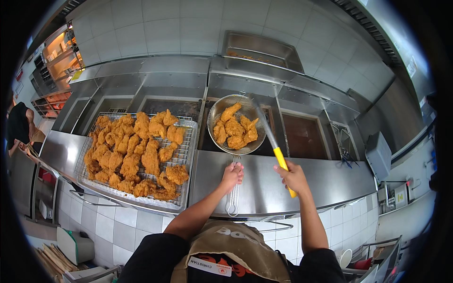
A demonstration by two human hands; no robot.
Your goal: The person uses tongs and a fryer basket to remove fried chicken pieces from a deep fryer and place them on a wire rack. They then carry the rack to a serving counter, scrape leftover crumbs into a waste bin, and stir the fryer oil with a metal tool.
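Observation:
My left hand (232, 176) is closed around the wire handle (233, 202) of a round mesh skimmer basket (212, 132). Several pieces of fried chicken (235, 129) lie in the basket, which is over a fryer opening. My right hand (293, 177) grips the yellow handle (281, 161) of a long metal tool. Its grey shaft (266, 123) slants up past the basket's right side, and its far end is blurred. To the left, a wire rack on a metal tray (189, 155) bears many more pieces of fried chicken (129, 141).
Behind the fryers, a steel pan (263, 53) with crumbs rests on the ledge. A brown fryer vat (306, 136) is at the right, with wire racks (341, 139) beyond it. The steel counter (325, 180) runs along the front. Another person (23, 127) stands at far left.

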